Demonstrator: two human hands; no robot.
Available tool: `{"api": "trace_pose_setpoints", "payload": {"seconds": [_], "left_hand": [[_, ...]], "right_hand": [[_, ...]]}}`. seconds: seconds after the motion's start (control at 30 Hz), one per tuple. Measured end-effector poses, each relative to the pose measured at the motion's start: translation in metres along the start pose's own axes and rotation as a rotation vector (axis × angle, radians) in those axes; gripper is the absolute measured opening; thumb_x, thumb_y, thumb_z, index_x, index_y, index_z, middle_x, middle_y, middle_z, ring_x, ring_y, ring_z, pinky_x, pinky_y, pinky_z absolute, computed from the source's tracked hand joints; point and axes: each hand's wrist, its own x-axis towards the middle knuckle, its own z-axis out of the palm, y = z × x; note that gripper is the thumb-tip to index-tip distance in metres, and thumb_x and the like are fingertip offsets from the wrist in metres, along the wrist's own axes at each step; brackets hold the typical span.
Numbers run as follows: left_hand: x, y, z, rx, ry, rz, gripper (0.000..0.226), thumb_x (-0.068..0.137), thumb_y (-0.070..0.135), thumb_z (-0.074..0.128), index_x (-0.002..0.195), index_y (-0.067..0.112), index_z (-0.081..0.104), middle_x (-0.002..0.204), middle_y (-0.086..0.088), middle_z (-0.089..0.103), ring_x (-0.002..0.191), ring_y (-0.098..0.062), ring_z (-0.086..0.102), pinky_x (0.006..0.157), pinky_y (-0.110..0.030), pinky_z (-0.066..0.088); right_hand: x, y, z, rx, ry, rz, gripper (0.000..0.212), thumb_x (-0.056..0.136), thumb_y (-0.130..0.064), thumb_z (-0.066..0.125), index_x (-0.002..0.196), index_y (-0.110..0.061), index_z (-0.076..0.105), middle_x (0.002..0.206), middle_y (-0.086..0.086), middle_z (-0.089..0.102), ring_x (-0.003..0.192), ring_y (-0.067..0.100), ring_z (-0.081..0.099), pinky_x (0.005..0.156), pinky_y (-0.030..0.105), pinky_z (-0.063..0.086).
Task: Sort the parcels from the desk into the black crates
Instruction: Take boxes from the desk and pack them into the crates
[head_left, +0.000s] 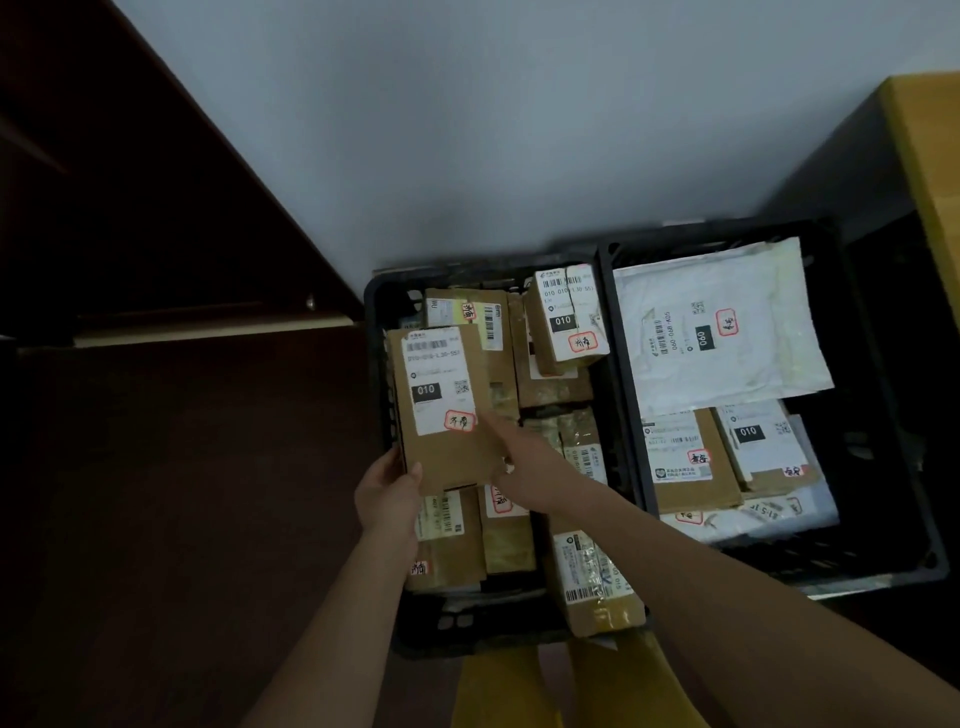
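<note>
Background: pale wall, dark floor.
Left hand (388, 491): grips the cardboard parcel (444, 410) by its lower left corner, above the left black crate (376, 332).
Right hand (514, 457): fingers extended against the parcel's right edge.
Right black crate (883, 415): holds a white mailer (717, 327).
</note>
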Motion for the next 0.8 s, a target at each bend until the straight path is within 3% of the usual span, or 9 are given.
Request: {"api": "trace_pose_setpoints", "payload": {"seconds": [0.17,0.23,0.3,0.37,0.4,0.43,0.5,0.67,0.8], "left_hand": [[0.012,0.023,0.013,0.1,-0.067,0.113,0.044,0.096,0.005,0.058,0.137,0.02,0.054,0.124,-0.009,0.064,0.105,-0.024,0.066,0.094,-0.041,0.054],[0.018,0.028,0.015,0.367,-0.008,0.341,0.046,0.096,0.005,0.056,0.14,0.019,0.05,0.136,-0.002,0.055,0.117,-0.018,0.056,0.095,-0.031,0.048],[0.023,0.031,0.015,0.615,-0.005,0.622,0.045,0.094,0.001,0.052,0.136,0.018,0.052,0.133,0.005,0.048,0.116,-0.009,0.047,0.089,-0.02,0.04],[0.036,0.029,0.013,0.862,-0.075,0.825,0.049,0.09,0.002,0.054,0.136,0.017,0.051,0.139,0.001,0.046,0.125,-0.013,0.045,0.097,-0.026,0.04],[0.043,0.027,0.012,1.036,-0.107,0.851,0.06,0.087,0.005,0.059,0.144,0.018,0.044,0.149,-0.001,0.039,0.138,-0.021,0.036,0.112,-0.041,0.034],[0.047,0.027,0.011,1.206,-0.131,0.835,0.072,0.086,0.008,0.063,0.151,0.02,0.034,0.159,-0.002,0.026,0.148,-0.024,0.021,0.12,-0.048,0.018],[0.054,0.025,0.007,1.434,-0.158,0.819,0.086,0.088,0.016,0.065,0.157,0.022,0.015,0.165,0.0,0.005,0.152,-0.02,-0.001,0.121,-0.051,0.0],[0.062,0.032,0.008,1.54,-0.149,0.885,0.087,0.093,0.02,0.06,0.157,0.025,0.002,0.165,0.003,-0.002,0.151,-0.017,-0.006,0.12,-0.05,-0.004],[0.075,0.04,0.013,1.578,-0.073,0.93,0.08,0.097,0.011,0.053,0.157,0.029,0.003,0.165,0.003,0.002,0.152,-0.018,-0.002,0.12,-0.05,-0.002]], "right_hand": [[0.018,-0.009,-0.011,0.054,0.119,-0.044,0.082,0.088,-0.001,0.057,0.156,-0.029,0.02,0.145,0.01,0.04,0.129,0.027,0.046,0.097,0.031,0.046],[0.029,-0.012,-0.014,0.063,0.13,-0.066,0.083,0.087,0.002,0.057,0.156,-0.026,0.021,0.149,0.008,0.038,0.132,0.026,0.044,0.099,0.027,0.043],[0.038,-0.017,-0.014,0.033,0.084,-0.074,0.082,0.089,0.001,0.057,0.157,-0.022,0.018,0.159,0.005,0.026,0.143,0.024,0.031,0.109,0.023,0.033],[0.044,-0.021,-0.012,0.012,0.036,-0.066,0.082,0.09,-0.002,0.056,0.158,-0.022,0.014,0.164,0.004,0.013,0.149,0.023,0.017,0.119,0.03,0.024],[0.046,-0.023,-0.011,0.002,0.022,-0.066,0.082,0.091,-0.004,0.056,0.158,-0.023,0.012,0.165,0.004,0.009,0.15,0.024,0.014,0.12,0.033,0.022],[0.048,-0.023,-0.01,-0.006,0.015,-0.067,0.083,0.091,-0.005,0.055,0.158,-0.024,0.01,0.165,0.004,0.006,0.15,0.024,0.013,0.12,0.034,0.021],[0.052,-0.022,-0.007,-0.022,0.019,-0.064,0.085,0.092,-0.006,0.056,0.158,-0.025,0.007,0.166,0.003,0.001,0.151,0.025,0.014,0.12,0.033,0.022],[0.061,-0.015,-0.005,-0.161,0.056,-0.11,0.096,0.09,-0.009,0.066,0.158,-0.03,0.001,0.166,0.002,-0.005,0.147,0.027,0.024,0.114,0.035,0.033],[0.073,-0.016,-0.003,-0.214,0.151,-0.114,0.09,0.091,0.0,0.058,0.158,-0.031,0.005,0.166,-0.001,-0.004,0.135,0.031,0.044,0.102,0.039,0.047]]}}
